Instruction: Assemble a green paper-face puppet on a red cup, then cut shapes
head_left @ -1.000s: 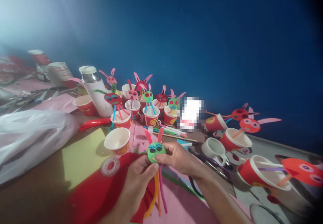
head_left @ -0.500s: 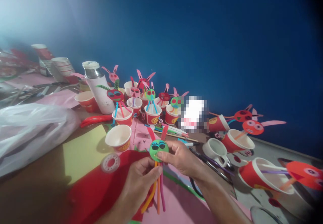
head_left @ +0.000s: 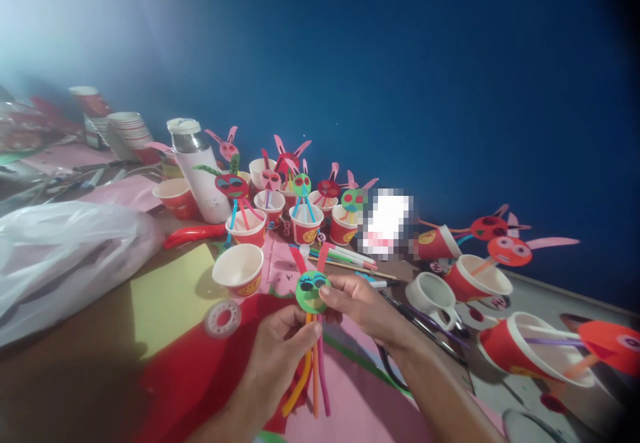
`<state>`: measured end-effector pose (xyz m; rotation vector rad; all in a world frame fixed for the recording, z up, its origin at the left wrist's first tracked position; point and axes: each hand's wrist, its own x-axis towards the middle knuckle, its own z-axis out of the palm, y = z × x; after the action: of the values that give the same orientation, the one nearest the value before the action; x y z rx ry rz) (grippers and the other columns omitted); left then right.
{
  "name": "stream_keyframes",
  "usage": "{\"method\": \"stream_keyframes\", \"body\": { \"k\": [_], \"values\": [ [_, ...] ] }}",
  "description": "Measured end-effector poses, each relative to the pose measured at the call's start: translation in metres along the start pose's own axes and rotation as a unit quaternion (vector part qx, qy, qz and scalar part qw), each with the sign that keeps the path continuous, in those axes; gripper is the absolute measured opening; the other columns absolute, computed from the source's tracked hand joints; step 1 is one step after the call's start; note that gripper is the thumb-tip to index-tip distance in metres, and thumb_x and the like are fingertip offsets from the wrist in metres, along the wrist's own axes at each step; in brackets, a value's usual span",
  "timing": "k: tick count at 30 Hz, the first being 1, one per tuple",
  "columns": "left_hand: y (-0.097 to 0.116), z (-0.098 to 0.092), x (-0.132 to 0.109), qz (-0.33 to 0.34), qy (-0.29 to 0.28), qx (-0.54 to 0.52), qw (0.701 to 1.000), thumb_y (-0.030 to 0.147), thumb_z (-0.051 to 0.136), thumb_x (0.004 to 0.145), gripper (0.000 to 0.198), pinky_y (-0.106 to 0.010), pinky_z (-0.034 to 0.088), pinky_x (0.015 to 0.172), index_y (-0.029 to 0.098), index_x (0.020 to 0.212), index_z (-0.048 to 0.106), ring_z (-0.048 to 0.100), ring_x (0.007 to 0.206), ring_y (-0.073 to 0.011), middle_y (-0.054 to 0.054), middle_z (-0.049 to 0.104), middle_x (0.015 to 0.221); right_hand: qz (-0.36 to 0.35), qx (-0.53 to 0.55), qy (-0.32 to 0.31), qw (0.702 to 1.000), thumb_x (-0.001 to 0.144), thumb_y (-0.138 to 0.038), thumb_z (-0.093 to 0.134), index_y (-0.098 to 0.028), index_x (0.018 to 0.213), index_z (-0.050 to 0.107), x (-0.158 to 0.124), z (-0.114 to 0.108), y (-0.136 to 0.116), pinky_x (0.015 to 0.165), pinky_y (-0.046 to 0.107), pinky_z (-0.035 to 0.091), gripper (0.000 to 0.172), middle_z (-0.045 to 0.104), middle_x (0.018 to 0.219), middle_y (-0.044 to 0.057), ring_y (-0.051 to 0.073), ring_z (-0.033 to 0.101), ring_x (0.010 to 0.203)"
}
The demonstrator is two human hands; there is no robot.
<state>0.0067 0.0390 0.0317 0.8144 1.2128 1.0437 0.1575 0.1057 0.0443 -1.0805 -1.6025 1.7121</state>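
A round green paper face [head_left: 307,302] with dark eyes and red ears is held upright in both hands, with yellow, orange and purple strips [head_left: 315,380] hanging below it. My left hand [head_left: 280,343] pinches the strips just under the face between thumb and fingers. On the face's right edge, my right hand [head_left: 363,306] grips with its thumb in front and fingers behind. An empty red-and-white paper cup [head_left: 238,266] stands beyond my left hand. Near it lies a white tape roll [head_left: 223,318] on red paper [head_left: 200,370].
Several paper cups [head_left: 306,230] with similar faces line the blue wall. A white bottle [head_left: 203,183] stands behind red-handled scissors [head_left: 195,235]. At left is a plastic bag [head_left: 80,256]; at right, a white mug [head_left: 431,296], black scissors [head_left: 425,323] and more cups. Markers [head_left: 345,256] lie behind my hands.
My right thumb has shifted from the lower middle of the green face up to its right edge. The left hand keeps its pinch, and the whole view has moved slightly.
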Motion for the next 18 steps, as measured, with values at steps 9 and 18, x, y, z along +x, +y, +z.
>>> {"method": "stream_keyframes", "body": {
  "k": [9,18],
  "values": [
    [-0.0031,0.0015,0.0001,-0.001,0.011,0.018,1.0,0.027,0.068,0.07,0.017,-0.018,0.032,0.05,0.013,0.064,0.061,0.04,0.052,-0.0075,0.002,0.05,0.057,-0.009,0.015,0.01,1.0,0.075,-0.032,0.066,-0.016,0.081,0.066,0.0023,0.0101,0.005,0.067,0.026,0.042,0.017,0.062,0.073,-0.002,0.014,0.054,0.068],
    [0.0007,0.0034,0.0007,0.004,0.011,-0.03,0.999,0.026,0.067,0.072,0.017,-0.017,0.033,0.051,0.013,0.064,0.059,0.041,0.053,-0.0064,0.002,0.051,0.057,0.012,0.026,-0.002,1.0,0.078,-0.051,0.06,-0.013,0.083,0.066,0.0044,0.0014,0.0071,0.059,0.025,0.04,0.039,0.062,0.071,0.003,0.012,0.051,0.06]
  ]
}}
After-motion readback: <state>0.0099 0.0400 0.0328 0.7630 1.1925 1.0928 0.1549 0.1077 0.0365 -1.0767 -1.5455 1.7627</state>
